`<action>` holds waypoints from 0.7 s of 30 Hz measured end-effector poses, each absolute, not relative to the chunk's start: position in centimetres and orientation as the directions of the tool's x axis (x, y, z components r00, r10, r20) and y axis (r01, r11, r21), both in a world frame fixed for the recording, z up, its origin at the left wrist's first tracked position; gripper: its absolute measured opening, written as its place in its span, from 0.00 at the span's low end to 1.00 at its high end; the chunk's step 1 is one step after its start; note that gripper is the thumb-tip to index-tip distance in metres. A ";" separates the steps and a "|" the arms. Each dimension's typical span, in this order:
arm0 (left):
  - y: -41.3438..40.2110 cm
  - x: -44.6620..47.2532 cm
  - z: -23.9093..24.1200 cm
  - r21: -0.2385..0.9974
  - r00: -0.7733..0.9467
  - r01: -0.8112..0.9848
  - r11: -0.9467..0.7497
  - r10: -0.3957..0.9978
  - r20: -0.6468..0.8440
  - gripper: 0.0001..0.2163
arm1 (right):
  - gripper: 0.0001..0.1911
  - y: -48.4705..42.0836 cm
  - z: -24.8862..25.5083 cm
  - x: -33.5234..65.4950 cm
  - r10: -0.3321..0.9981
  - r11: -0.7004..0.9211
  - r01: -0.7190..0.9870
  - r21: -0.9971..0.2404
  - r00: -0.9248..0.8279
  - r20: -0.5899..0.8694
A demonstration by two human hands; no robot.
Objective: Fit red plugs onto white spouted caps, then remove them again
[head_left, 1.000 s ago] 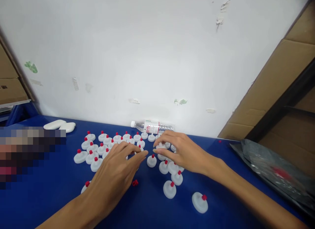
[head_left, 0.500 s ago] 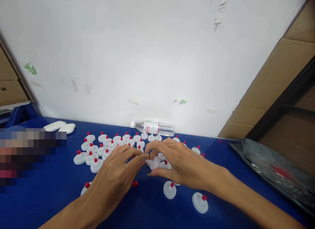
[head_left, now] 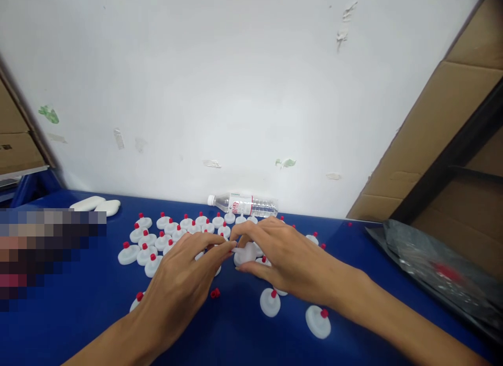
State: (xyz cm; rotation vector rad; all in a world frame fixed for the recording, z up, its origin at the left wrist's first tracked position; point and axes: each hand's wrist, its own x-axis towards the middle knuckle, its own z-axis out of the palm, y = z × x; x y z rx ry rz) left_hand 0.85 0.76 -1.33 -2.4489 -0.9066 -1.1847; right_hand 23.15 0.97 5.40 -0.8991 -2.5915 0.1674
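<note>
Much of the blue bench (head_left: 70,324) is strewn with red-tipped caps (head_left: 146,236). Mid-bench, one white cap (head_left: 244,256) is pinched by the right hand (head_left: 293,264); the left hand (head_left: 183,284) is held unclenched, fingertips meeting it. Light, stiff and slick it is judged, best gripped at the rim.

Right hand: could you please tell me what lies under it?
The right hand pinches a white cap; red-tipped caps peek out beneath it on the blue table. Any under the palm are hidden.

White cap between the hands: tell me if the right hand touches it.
Touching. Head view shows the right hand pinching the white cap between thumb and fingers.
</note>
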 end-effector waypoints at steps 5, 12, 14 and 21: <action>0.8 1.0 -1.3 0.033 0.465 0.639 -0.768 0.420 0.779 0.16 | 0.21 0.9 5.5 23.3 0.608 0.793 0.570 -0.214 -0.719 0.336; 0.6 1.1 -0.9 0.020 0.483 0.620 -0.785 0.401 0.778 0.14 | 0.24 0.8 5.3 23.1 0.581 0.810 0.570 -0.140 -0.745 0.328; 0.7 1.0 -0.9 0.026 0.485 0.618 -0.785 0.407 0.774 0.12 | 0.27 0.8 5.0 23.2 0.573 0.813 0.568 -0.126 -0.745 0.341; 0.8 0.7 -0.2 -0.074 0.472 0.670 -0.739 0.346 0.811 0.07 | 0.25 0.6 4.6 23.0 0.555 0.824 0.517 -0.231 -0.654 0.514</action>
